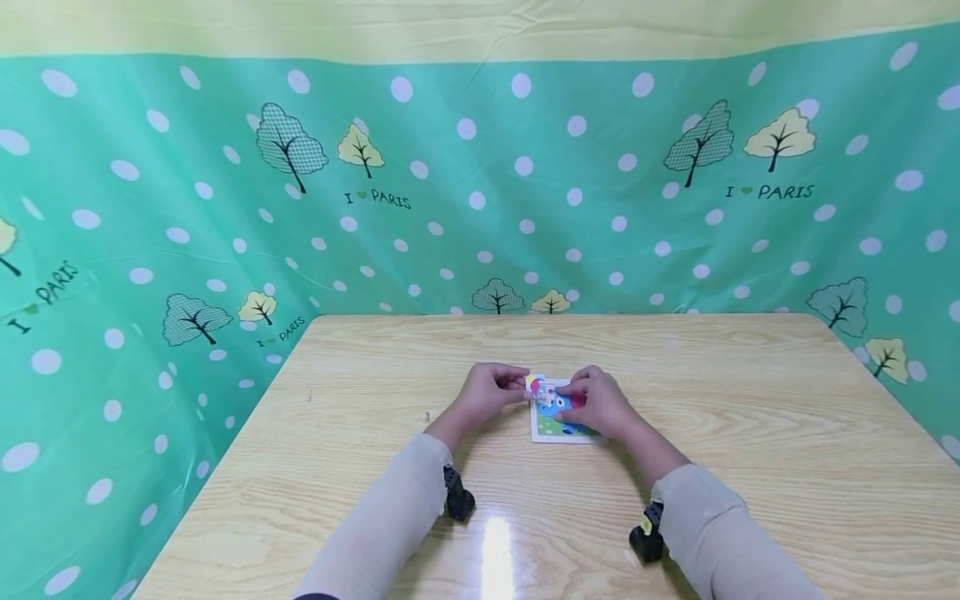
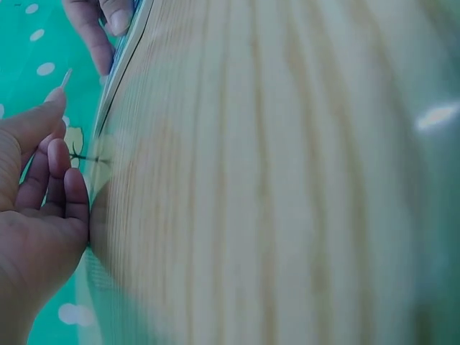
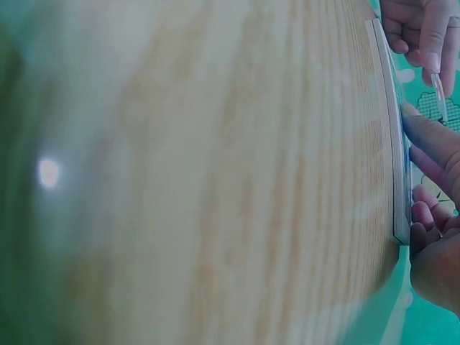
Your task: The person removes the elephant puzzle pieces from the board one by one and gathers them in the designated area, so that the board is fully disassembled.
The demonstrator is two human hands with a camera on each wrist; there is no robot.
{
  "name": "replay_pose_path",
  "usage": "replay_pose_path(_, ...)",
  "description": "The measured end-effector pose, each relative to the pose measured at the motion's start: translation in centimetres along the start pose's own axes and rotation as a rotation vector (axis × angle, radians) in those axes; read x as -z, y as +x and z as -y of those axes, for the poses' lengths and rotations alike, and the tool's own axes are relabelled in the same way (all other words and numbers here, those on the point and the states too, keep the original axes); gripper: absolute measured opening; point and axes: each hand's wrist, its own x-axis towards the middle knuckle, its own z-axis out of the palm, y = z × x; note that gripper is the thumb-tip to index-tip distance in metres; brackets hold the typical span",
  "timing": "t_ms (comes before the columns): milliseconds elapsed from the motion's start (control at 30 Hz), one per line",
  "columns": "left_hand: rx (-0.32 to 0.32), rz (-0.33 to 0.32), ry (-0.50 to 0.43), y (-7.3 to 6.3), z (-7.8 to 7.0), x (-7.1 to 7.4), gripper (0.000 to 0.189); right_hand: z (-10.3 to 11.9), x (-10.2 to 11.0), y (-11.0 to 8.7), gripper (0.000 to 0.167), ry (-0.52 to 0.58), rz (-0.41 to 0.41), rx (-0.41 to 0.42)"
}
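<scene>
The left hand (image 1: 489, 395) pinches a thin little piece (image 1: 535, 384) by a picture board (image 1: 551, 427).
The right hand (image 1: 600, 403) touches the board, which lies on the counter (image 1: 360, 425); I can't tell if that hand pinches anything. The hands are near, not touching. I think it's best to keep the board still and move the piece gently.

Pale wood-grain bench (image 1: 750, 392), near edge out of frame. Directly on it: flat rectangular picture board, white border, green-and-blue print (image 1: 553, 427), about midway between left and right edges, set in from far edge, partly covered. Tiny dark mark (image 1: 427, 417) left of it, unclear what. White glare streak (image 1: 497, 558) toward near edge.
</scene>
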Motion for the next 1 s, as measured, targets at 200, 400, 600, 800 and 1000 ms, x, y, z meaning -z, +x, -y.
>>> replay_pose_path(200, 0.011, -0.013, -0.002, 0.0, 0.1, 0.7, 0.038, 0.0, -0.1, 0.0, 0.042, 0.008, -0.004, -0.004)
replay_pose_path(400, 0.016, -0.032, 0.002, 0.0, 0.2, 1.6, 0.037, -0.1, -0.2, -0.1, 0.042, 0.004, -0.01, 0.003)
replay_pose_path(600, 0.021, -0.055, 0.017, 0.0, 0.1, 2.4, 0.036, -0.1, -0.1, -0.1, 0.041, 0.003, -0.015, 0.006)
replay_pose_path(800, 0.041, -0.076, 0.025, -0.1, -0.1, 3.4, 0.036, 0.0, -0.1, 0.0, 0.042, 0.006, -0.017, 0.009)
replay_pose_path(1000, 0.045, -0.092, 0.045, 0.0, 0.4, 4.2, 0.037, -0.1, -0.1, 0.0, 0.042, 0.011, -0.012, 0.002)
